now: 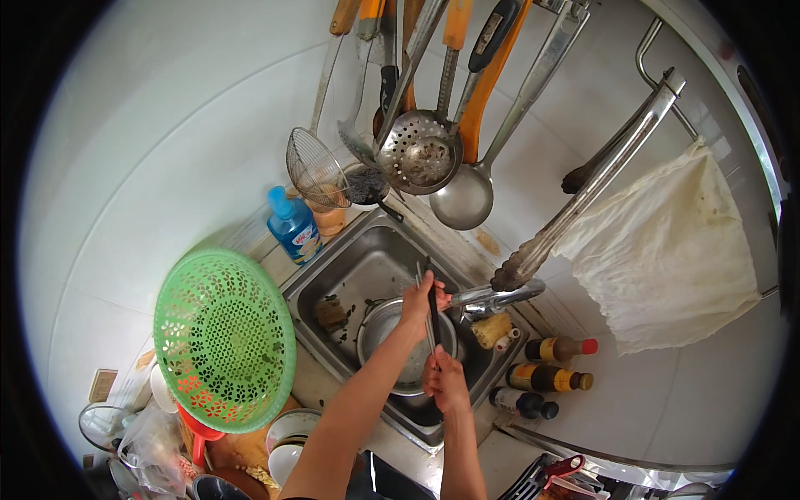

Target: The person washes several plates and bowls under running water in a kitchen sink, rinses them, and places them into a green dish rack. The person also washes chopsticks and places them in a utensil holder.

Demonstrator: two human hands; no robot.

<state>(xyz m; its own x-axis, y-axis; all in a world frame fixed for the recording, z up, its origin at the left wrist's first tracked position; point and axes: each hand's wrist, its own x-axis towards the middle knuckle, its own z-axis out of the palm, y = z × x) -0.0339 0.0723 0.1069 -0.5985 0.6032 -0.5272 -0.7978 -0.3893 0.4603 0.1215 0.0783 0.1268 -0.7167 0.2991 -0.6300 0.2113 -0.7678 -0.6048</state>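
Observation:
My left hand [417,306] grips the upper part of a few thin chopsticks [434,322], some dark and some silvery. Lower down, my right hand [446,380] is closed around their other end. Both hands are above a round metal basin [382,331] in a stainless steel sink [381,240]. The basin seems to hold water, though my arms and hands hide part of it. Beside my left fingertips is the chrome faucet [509,294]; whether water is running cannot be seen.
A green plastic colander [231,340] stands left of the sink, near a blue pump bottle [294,228]. Ladles [462,197] and tongs [587,187] hang low overhead. A yellow sponge [490,330] and sauce bottles [550,378] sit at right. Stacked bowls [290,431] are at lower left.

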